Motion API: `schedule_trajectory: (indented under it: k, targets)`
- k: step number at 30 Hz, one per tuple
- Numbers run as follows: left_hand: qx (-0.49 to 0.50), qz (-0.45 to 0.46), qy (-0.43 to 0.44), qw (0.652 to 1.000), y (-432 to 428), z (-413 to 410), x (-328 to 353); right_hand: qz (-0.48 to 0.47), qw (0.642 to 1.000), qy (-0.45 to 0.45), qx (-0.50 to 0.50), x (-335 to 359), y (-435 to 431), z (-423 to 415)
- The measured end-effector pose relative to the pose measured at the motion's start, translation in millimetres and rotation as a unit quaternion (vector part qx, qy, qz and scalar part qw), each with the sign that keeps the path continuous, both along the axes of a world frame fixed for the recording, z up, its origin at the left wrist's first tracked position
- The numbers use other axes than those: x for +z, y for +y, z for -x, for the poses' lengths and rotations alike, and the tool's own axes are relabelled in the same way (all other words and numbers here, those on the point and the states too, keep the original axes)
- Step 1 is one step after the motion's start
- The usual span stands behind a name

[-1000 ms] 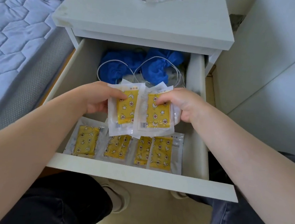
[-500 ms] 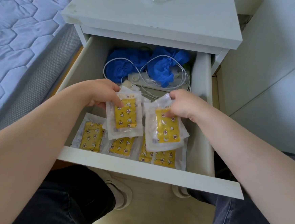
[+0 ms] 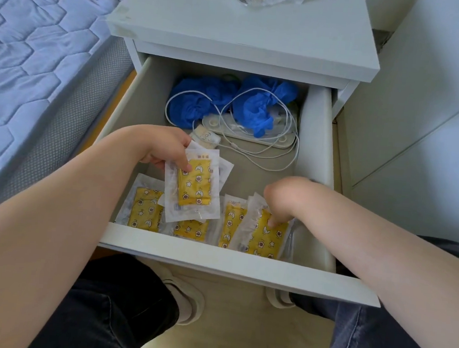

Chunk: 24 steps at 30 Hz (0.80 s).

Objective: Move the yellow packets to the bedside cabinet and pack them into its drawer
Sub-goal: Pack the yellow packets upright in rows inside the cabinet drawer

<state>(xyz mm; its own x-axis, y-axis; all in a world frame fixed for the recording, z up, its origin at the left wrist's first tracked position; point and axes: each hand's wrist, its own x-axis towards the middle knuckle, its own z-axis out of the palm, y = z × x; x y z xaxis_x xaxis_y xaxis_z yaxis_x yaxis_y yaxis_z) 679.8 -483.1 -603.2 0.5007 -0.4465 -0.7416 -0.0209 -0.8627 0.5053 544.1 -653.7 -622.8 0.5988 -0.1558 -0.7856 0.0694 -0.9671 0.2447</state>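
Where the bed runs along the left, its quilted blue mattress sits just beside the bedside cabinet, whose drawer stands pulled out toward me. I see the left hand well: thumb and fingers pinch a small stack of yellow packets by its upper edge, over the drawer's front left part (more white edges fan out behind the top one). Beneath it, along the drawer's front edge, a row of packets lies flat, partly overlapping. Toward the back edge lie crumpled blue material and a looped white cable. At the front right corner the right hand bends down onto the rightmost packet, which leans tilted on its neighbour. A fingertip touches its yellow face, but I cannot tell whether that hand pinches it or merely presses.
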Motion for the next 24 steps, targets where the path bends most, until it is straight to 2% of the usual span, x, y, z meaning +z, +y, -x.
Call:
schedule_trajectory:
  k: [3, 9, 12, 15, 18, 20, 22, 24]
  targets:
    - [-0.006, -0.005, -0.008, 1.000, -1, 0, -2, -0.012, 1.000, 0.015, -0.014, -2, 6, 0]
    - [-0.021, -0.011, -0.014, 1.000, -2, 0, -4, -0.019, 0.998, -0.060, -0.023, -13, 11, -3]
    - [-0.025, -0.017, -0.018, 0.999, -1, 0, -4, -0.035, 0.996, -0.070, -0.031, -17, 13, -2]
    - [-0.037, -0.036, -0.029, 0.998, 0, -2, -4, -0.077, 0.995, -0.066, 0.017, -18, 13, -2]
    - [-0.050, -0.050, -0.035, 0.997, 2, -3, -3, -0.153, 0.972, -0.130, 0.119, -15, 15, -1]
    - [-0.051, -0.054, -0.039, 0.997, 3, -4, -3, -0.150, 0.966, -0.107, 0.183, -16, 18, 1]
    - [-0.055, -0.056, -0.051, 0.996, 5, -5, -4, -0.137, 0.975, -0.056, 0.168, -17, 20, 2]
    - [-0.064, -0.059, -0.065, 0.994, 6, -6, -5, -0.159, 0.975, -0.083, 0.131, -16, 18, 1]
